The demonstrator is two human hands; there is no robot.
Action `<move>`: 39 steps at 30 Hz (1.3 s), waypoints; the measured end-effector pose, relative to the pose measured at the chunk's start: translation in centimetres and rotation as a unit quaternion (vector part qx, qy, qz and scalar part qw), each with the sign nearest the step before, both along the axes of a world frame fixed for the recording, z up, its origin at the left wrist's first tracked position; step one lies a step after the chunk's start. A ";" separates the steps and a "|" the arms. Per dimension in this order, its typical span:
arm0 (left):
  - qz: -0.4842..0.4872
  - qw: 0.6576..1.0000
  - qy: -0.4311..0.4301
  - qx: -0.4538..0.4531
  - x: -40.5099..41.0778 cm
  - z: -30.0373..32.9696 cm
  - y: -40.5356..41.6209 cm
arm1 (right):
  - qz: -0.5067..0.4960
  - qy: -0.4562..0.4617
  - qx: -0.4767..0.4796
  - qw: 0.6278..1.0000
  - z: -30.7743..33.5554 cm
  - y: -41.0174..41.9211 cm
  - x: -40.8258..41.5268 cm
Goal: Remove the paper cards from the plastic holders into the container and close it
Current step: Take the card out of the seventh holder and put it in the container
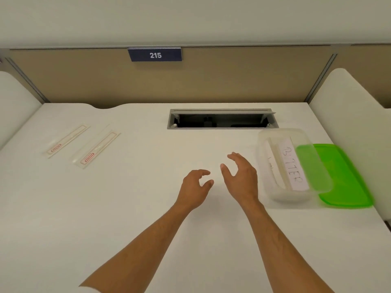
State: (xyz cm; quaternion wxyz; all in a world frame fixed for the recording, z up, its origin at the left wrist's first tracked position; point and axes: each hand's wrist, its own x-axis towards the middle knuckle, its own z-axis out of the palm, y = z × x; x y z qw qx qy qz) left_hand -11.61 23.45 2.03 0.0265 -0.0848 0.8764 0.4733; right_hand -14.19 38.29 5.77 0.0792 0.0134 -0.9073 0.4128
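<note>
Two clear plastic holders lie on the white desk at the left: one holder [67,141] further left, the other holder [97,149] beside it, each with a small red label. A clear plastic container [267,161] stands at the right, uncovered, with paper cards [293,164] inside; the top card bears handwriting. Its green lid [347,178] lies flat under and to the right of it. My left hand [195,187] hovers mid-desk, fingers curled apart, empty. My right hand [241,176] is just left of the container, fingers spread, holding nothing.
A grey cable hatch [222,119] is open at the back of the desk. A tan partition with a sign reading 215 [155,55] closes the far side. White side panels [347,115] rise at left and right.
</note>
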 end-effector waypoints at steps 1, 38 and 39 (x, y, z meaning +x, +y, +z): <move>0.008 1.000 0.000 -0.003 0.3 -0.2 -1.3 | 0.008 -0.009 -0.001 1.000 -0.2 -1.1 0.1; 0.256 0.936 0.039 -0.240 -1.3 -3.3 -37.4 | 0.115 -0.067 0.304 0.943 -12.4 -21.0 1.2; 0.259 0.938 0.022 -0.230 -1.6 -3.2 -37.8 | 0.114 -0.068 0.307 0.942 -12.4 -21.0 1.2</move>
